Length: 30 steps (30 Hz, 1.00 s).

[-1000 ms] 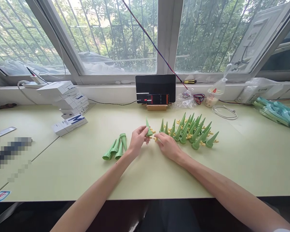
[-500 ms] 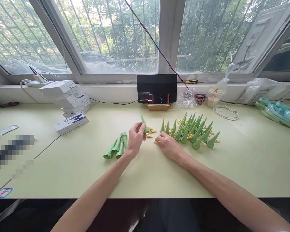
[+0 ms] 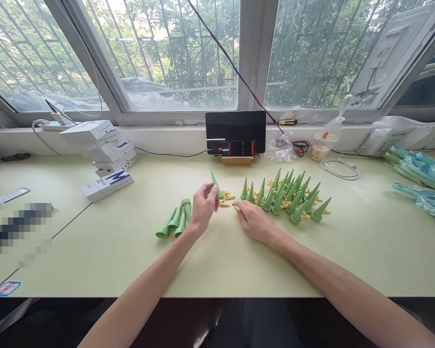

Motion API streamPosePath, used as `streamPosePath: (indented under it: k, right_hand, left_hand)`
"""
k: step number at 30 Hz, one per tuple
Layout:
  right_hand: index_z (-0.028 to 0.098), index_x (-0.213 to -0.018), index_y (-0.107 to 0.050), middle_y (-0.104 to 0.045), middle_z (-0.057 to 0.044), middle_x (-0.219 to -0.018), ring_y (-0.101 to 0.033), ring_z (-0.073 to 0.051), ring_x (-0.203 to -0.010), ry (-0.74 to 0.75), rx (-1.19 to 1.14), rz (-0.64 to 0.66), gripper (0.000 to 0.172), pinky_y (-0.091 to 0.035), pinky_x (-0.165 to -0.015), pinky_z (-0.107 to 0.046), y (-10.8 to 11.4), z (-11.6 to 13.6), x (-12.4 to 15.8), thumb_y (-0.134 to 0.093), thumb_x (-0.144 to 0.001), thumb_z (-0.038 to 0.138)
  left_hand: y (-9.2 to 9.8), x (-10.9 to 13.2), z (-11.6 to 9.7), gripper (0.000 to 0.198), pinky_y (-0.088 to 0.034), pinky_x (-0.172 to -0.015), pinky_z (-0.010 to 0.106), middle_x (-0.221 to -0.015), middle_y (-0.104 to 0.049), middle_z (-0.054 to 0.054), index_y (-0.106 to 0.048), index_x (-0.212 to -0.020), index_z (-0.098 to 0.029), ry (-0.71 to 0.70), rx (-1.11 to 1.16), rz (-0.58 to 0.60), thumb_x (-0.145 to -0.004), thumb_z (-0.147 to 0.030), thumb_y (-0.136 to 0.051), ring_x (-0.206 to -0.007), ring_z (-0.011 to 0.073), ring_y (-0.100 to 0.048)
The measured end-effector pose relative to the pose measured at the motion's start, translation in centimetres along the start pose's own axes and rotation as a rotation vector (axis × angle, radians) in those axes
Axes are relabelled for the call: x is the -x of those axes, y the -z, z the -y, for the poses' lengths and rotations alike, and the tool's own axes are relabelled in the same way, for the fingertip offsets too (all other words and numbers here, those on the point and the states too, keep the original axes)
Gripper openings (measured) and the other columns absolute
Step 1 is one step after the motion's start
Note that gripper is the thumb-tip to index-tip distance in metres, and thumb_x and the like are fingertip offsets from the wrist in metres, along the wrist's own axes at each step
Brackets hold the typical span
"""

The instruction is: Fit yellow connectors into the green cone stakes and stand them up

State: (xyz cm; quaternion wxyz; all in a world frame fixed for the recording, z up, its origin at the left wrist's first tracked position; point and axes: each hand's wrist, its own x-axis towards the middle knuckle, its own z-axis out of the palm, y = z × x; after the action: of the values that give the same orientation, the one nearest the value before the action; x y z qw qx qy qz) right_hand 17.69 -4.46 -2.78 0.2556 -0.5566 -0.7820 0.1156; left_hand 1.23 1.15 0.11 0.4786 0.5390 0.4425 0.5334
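Observation:
My left hand (image 3: pixel 203 207) is closed on a green plastic cone (image 3: pixel 216 186), tip pointing up and back. My right hand (image 3: pixel 253 221) rests on the table beside it, fingertips pinched on a small yellow piece (image 3: pixel 235 208). More yellow pieces (image 3: pixel 226 197) lie scattered between the hands. Several green cones (image 3: pixel 290 198) stand upright in a cluster just right of my right hand. A few green cones (image 3: pixel 175 220) lie on their sides to the left of my left hand.
A stack of white boxes (image 3: pixel 103 152) leans at the back left. A dark tablet (image 3: pixel 235 130) with a phone (image 3: pixel 239 148) on a wooden stand sits by the window. A plastic cup (image 3: pixel 321 145), white cable (image 3: pixel 339 168) and teal bagged items (image 3: pixel 420 166) lie at right.
My left hand has drawn the green cone slightly left and up, away from my right hand. My right hand stays on the table at the yellow pieces. The view has shifted a little.

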Motion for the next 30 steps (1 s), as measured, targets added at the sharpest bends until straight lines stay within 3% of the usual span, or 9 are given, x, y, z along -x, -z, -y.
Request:
streamPosePath:
  k: [4,11,23,30]
  right_hand:
    - [0.021,-0.114,-0.061,-0.059,-0.006,-0.09,-0.057,-0.016,-0.075,0.009,-0.016,0.008,0.028,-0.038,-0.067,-0.025,-0.1,-0.2,0.0,-0.04,-0.097,0.013]
    - [0.019,-0.111,-0.061,-0.063,-0.007,-0.094,-0.059,-0.018,-0.08,0.043,-0.073,-0.032,0.024,-0.041,-0.072,-0.027,-0.4,-0.5,-0.1,-0.044,-0.096,0.014]
    - [0.017,-0.111,-0.06,-0.064,-0.007,-0.092,-0.06,-0.017,-0.079,0.053,-0.143,-0.05,0.024,-0.043,-0.074,-0.028,-0.5,-0.7,-0.1,-0.046,-0.093,0.013]
    - [0.017,-0.11,-0.06,-0.063,-0.006,-0.089,-0.059,-0.017,-0.077,0.052,-0.157,-0.049,0.024,-0.044,-0.073,-0.027,-0.5,-0.6,-0.1,-0.046,-0.091,0.012]
  left_hand:
    - [0.1,-0.2,0.5,0.022,-0.037,-0.037,0.022,-0.079,-0.064,0.004,-0.057,-0.089,-0.015,0.043,-0.117,0.072,-0.084,-0.037,-0.059,-0.044,0.0075,-0.047]
    - [0.4,-0.3,0.7,0.021,-0.04,-0.04,0.021,-0.099,-0.069,0.01,-0.057,-0.088,-0.016,0.079,-0.356,0.075,-0.084,-0.037,-0.056,-0.049,0.0078,-0.051]
    - [0.7,-0.7,1.8,0.019,-0.041,-0.044,0.022,-0.087,-0.071,0.01,-0.06,-0.083,-0.017,0.056,-0.452,0.04,-0.08,-0.036,-0.061,-0.053,0.0126,-0.056]
    - [0.2,-0.7,2.2,0.021,-0.048,-0.057,0.025,-0.094,-0.07,0.008,-0.058,-0.088,-0.02,-0.108,-0.375,0.235,-0.085,-0.04,-0.057,-0.069,0.016,-0.064]
